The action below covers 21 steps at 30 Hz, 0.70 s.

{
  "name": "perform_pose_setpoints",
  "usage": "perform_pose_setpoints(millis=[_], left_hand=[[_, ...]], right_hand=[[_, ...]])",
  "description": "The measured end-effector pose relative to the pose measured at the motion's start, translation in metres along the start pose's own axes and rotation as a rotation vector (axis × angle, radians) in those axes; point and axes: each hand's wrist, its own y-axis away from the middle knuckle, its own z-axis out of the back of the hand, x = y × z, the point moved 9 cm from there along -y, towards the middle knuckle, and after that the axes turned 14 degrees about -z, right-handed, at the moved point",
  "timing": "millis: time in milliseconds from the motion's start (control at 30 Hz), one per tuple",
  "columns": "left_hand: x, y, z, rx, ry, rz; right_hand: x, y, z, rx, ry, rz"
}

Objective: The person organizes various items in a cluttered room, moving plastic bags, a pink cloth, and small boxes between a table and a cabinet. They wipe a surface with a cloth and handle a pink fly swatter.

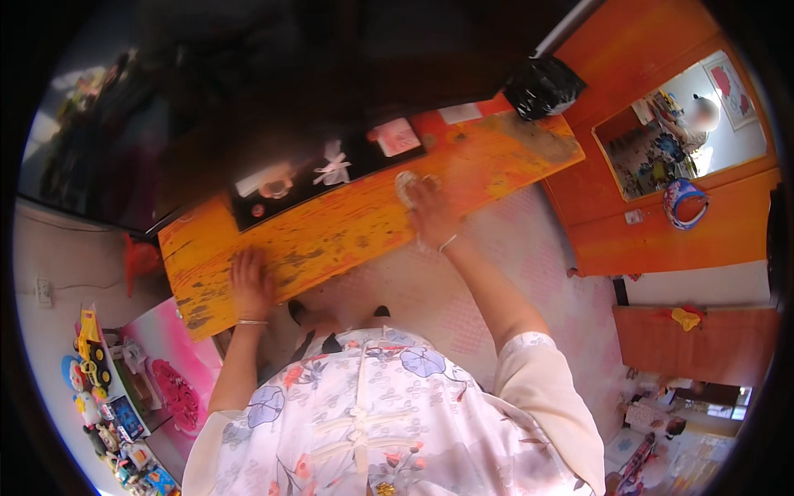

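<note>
A worn orange-yellow wooden table (322, 251) with scuffed paint stretches before me. My left hand (251, 282) rests flat near its front left edge, holding nothing. Towards the table's right half, my right hand (431, 208) presses down on a crumpled pale cloth (406, 187), mostly covered by the fingers. Behind both hands, a black panel (298, 201) along the back of the table bears a white ribbon bow (335, 164), a pinkish square packet (397, 137) and a small round object (258, 211).
A large dark screen (298, 80) rises behind the table. A black plastic bag (539, 90) stands at the back right corner. Right of it is an orange wardrobe (595, 229) with a mirror (682, 130) and a hanging cap (685, 204). Toys (93, 366) crowd the left side.
</note>
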Motion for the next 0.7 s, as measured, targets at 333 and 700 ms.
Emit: perform_pose_setpoints(millis=[333, 700], left_hand=[[-0.004, -0.004, -0.002, 0.054, -0.025, 0.026], [-0.098, -0.080, -0.034, -0.187, 0.711, 0.022]], right_hand=[[-0.023, -0.021, 0.010, -0.124, -0.139, -0.100], [-0.081, -0.012, 0.023, 0.080, -0.214, -0.024]])
